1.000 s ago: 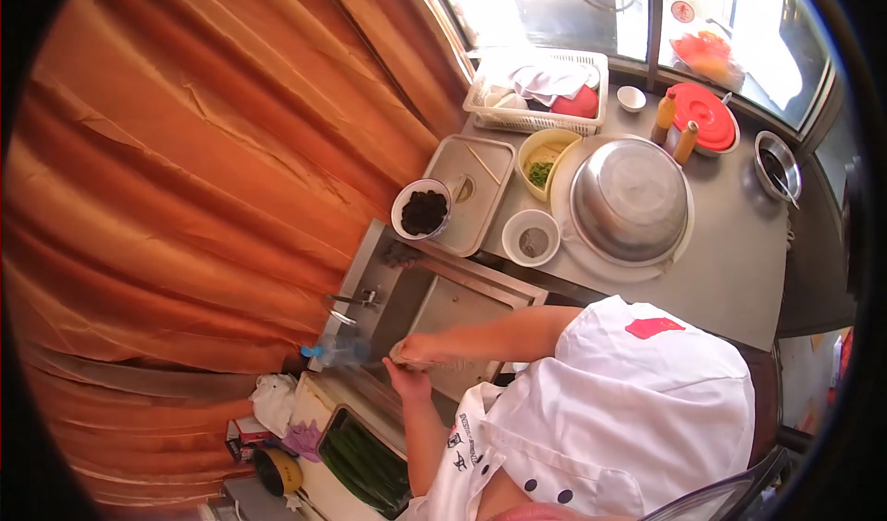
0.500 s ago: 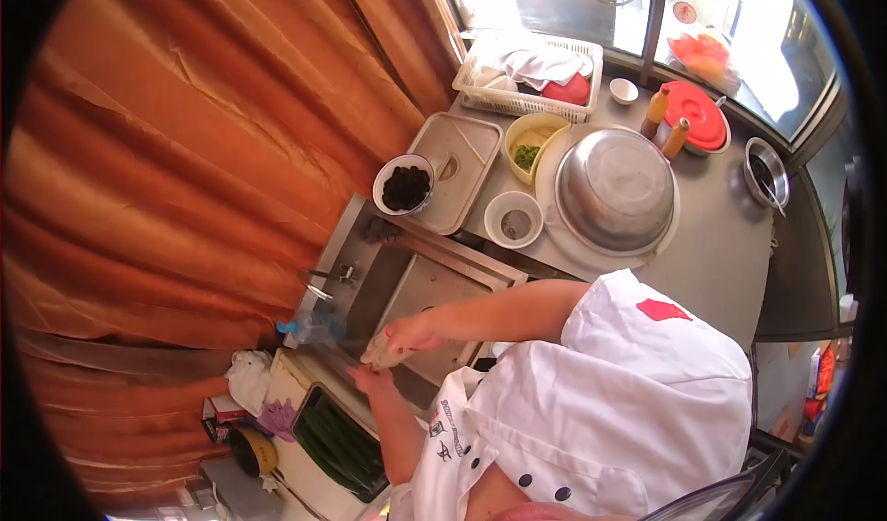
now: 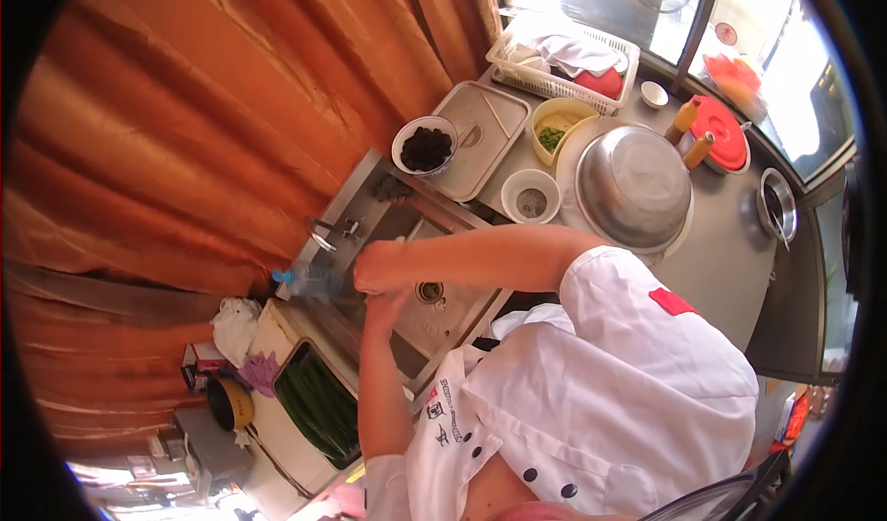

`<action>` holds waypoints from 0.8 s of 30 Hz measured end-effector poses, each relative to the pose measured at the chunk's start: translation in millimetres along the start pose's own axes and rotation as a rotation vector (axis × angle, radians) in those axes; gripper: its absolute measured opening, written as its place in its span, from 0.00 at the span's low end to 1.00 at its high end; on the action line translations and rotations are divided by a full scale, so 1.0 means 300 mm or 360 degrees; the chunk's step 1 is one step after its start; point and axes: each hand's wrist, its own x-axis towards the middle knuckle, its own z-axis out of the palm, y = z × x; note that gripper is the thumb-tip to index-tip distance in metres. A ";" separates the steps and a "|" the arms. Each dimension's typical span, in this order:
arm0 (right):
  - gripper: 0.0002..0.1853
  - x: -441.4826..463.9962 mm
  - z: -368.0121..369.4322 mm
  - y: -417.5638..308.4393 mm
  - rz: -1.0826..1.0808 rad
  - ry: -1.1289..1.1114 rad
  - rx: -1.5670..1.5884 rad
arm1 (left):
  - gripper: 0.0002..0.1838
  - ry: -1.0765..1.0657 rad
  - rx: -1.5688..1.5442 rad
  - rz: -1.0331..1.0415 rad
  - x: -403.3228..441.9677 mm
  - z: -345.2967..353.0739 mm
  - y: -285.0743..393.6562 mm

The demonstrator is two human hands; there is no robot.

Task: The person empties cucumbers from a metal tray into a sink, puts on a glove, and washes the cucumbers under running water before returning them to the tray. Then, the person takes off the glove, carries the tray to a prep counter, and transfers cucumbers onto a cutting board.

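Note:
Both hands are together over the steel sink (image 3: 467,322), to the left of its drain (image 3: 430,292). My right hand (image 3: 377,267) is closed, its back toward me, and hides most of what it grips. A small pale edge shows by its knuckles. Just below it is my left hand (image 3: 388,308), blurred, its fingers partly hidden against the right hand. Left of the hands stands a clear plastic bottle (image 3: 319,282) with a blue cap. The tap (image 3: 323,235) is behind them, on the sink's edge.
A black tray of long green vegetables (image 3: 319,401) lies left of the sink. Beyond the sink are a bowl of dark food (image 3: 427,150), a lidded steel pan (image 3: 480,138), a white bowl (image 3: 531,196) and an upturned metal basin (image 3: 637,188). An orange curtain (image 3: 185,151) hangs close by.
Both hands have moved up toward the tap, and the right hand has turned over. The pale, soft-looking thing seen between them earlier is now mostly hidden. The view has shifted, uncovering the drain.

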 end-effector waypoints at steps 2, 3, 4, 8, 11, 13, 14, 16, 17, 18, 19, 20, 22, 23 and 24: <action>0.07 0.038 0.022 0.007 -0.0041 -0.0031 -0.0068 | 0.37 -0.0117 -0.0134 -0.0243 0.063 -0.008 -0.052; 0.07 0.025 -0.010 0.000 -0.0006 0.0032 0.0048 | 0.37 -0.0099 -0.0144 -0.0253 0.079 -0.022 -0.119; 0.07 0.010 -0.027 0.000 0.0033 0.0096 0.0165 | 0.32 0.0021 -0.0479 -0.0136 0.103 -0.034 -0.195; 0.10 -0.084 -0.017 0.026 0.0106 0.0262 0.0366 | 0.24 0.0273 -0.1395 -0.0331 0.023 -0.026 -0.044; 0.09 -0.145 0.028 -0.022 0.0510 0.0533 0.0439 | 0.21 0.0099 -0.1939 -0.0059 -0.008 -0.030 -0.117; 0.08 -0.162 0.117 -0.075 0.0813 0.0482 0.0684 | 0.21 0.0000 -0.2067 0.0078 -0.036 0.021 -0.016; 0.08 -0.152 0.178 -0.095 0.0810 0.0479 0.0687 | 0.22 -0.0101 -0.2195 0.0232 -0.035 0.045 0.036; 0.07 -0.135 0.315 -0.129 0.0658 0.0706 0.0590 | 0.19 0.0034 -0.2252 0.0064 -0.018 0.066 0.069; 0.07 -0.133 0.348 -0.125 0.0640 0.0683 0.0608 | 0.17 0.0161 -0.2304 -0.0104 -0.014 0.070 0.071; 0.07 -0.134 0.366 -0.113 0.0466 0.0627 0.0562 | 0.17 0.0200 -0.2312 -0.0102 0.003 0.065 0.026; 0.07 -0.133 0.384 -0.099 0.0288 0.0573 0.0520 | 0.15 0.0273 -0.2202 -0.0193 0.032 0.053 -0.047; 0.07 -0.139 0.354 -0.103 0.0265 0.0555 0.0548 | 0.13 0.0346 -0.2087 -0.0289 0.046 0.034 -0.101; 0.11 -0.166 0.226 -0.120 0.0338 0.0104 0.0429 | 0.12 0.0416 -0.2085 -0.0333 0.066 -0.005 -0.127; 0.11 -0.183 0.218 -0.123 0.0314 0.0090 0.0449 | 0.12 0.0445 -0.2082 -0.0368 0.080 -0.027 -0.133; 0.11 -0.207 0.216 -0.125 0.0400 0.0223 0.0643 | 0.12 0.0481 -0.2087 -0.0370 0.086 -0.052 -0.105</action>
